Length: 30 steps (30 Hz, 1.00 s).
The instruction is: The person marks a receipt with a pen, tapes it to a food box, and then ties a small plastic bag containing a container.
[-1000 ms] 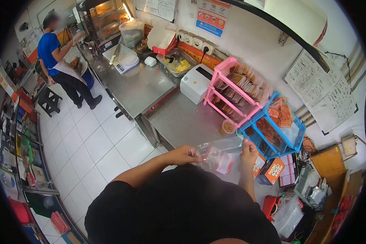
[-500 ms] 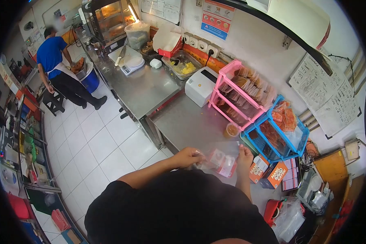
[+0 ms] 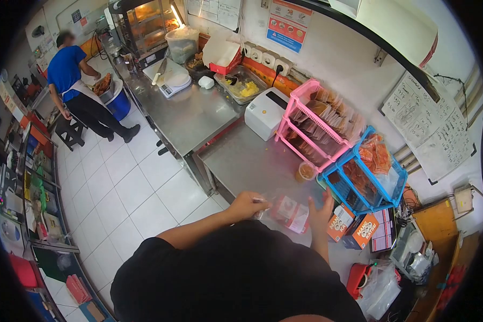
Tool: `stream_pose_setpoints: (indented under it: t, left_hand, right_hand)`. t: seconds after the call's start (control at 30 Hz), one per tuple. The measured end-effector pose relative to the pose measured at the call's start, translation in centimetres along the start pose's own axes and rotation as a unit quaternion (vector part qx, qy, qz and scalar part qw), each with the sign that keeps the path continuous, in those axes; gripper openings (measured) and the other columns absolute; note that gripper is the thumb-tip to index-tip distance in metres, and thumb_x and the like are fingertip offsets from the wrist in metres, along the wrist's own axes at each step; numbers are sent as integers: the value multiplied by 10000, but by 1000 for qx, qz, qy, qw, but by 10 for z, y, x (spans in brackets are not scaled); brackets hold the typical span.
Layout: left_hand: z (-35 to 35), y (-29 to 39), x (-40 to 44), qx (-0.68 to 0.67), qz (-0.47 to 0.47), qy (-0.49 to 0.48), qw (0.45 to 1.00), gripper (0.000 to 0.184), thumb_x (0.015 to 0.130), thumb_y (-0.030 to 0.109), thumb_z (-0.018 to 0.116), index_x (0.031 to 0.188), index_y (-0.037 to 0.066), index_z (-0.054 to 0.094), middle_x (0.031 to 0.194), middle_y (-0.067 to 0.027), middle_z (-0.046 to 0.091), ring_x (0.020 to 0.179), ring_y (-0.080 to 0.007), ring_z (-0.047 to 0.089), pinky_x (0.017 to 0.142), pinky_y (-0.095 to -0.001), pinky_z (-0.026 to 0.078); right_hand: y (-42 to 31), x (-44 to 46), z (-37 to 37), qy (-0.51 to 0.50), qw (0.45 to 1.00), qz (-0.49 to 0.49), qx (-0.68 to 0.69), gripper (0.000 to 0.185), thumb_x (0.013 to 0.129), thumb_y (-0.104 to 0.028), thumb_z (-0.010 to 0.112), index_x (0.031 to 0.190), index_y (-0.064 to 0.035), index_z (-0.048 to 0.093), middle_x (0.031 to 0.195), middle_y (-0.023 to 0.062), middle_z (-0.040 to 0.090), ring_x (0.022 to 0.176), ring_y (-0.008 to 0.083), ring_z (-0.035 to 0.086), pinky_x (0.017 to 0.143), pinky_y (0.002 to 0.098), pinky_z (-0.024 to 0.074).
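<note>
A clear plastic bag with red and white print lies in front of me over the metal counter. My left hand is closed, pinching crumpled clear plastic at the bag's left end. To the bag's right, my right hand has its fingers apart and holds nothing. What is inside the bag I cannot make out. Just beyond stands a lidded cup of brownish sauce. Close to my right hand are orange and white printed boxes.
A pink rack holds many sachets, beside a blue basket rack with red packets. A white printer stands left of them. Farther off are a scale, a metal tray and a person in blue beside a bucket.
My right hand has let go of the plastic's right edge and spread its fingers. The bag now lies flatter and looks redder. The person in blue has shifted an arm slightly.
</note>
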<state>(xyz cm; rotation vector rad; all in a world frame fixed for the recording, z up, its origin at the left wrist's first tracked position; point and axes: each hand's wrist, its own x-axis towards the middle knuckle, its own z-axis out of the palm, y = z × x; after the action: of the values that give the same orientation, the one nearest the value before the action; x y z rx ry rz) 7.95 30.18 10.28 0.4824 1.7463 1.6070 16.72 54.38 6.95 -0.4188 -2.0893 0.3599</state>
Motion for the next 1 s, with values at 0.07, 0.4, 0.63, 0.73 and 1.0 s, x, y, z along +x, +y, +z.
stream_pose_setpoints:
  t: [0.07, 0.4, 0.63, 0.73, 1.0]
  left_hand:
    - [0, 6, -2, 11, 3, -5, 1000, 299, 822, 281, 636, 704, 7, 612, 578, -18, 534, 538, -80, 488, 497, -252, 388]
    - [22, -2, -2, -25, 76, -14, 997, 296, 867, 290, 578, 821, 1, 621, 684, -16, 576, 628, -73, 492, 558, -233, 393]
    - [16, -38, 9, 91, 166, 126, 974, 400, 875, 256, 571, 1187, 14, 511, 1009, -104, 593, 916, -136, 542, 793, -290, 440]
    - [10, -4, 11, 260, 356, 184, 878, 482, 836, 270, 623, 1219, 29, 457, 1052, -108, 554, 951, -156, 516, 795, -309, 417]
    - [15, 0, 12, 217, 173, -40, 960, 199, 891, 176, 473, 969, 11, 552, 855, -151, 586, 809, -277, 575, 732, -358, 439]
  right_hand:
    - [-22, 7, -14, -56, 997, 22, 56, 333, 709, -178, 728, 954, -6, 583, 699, 40, 550, 645, 144, 543, 576, 266, 440]
    - [-91, -4, -23, -379, 876, 87, 284, 354, 653, -135, 767, 949, -43, 596, 835, 83, 590, 760, 153, 579, 632, 264, 451]
    - [-85, -4, -21, -397, 863, 93, 299, 132, 802, -105, 589, 903, -22, 601, 836, 139, 610, 746, 302, 598, 653, 338, 470]
    - [-76, -7, -19, -446, 859, 4, 250, 131, 811, -127, 590, 863, -8, 608, 780, 131, 614, 706, 274, 607, 635, 321, 466]
    - [-68, 10, -19, -372, 894, 100, 228, 205, 779, -190, 668, 803, 1, 598, 665, 95, 583, 561, 154, 572, 519, 292, 438]
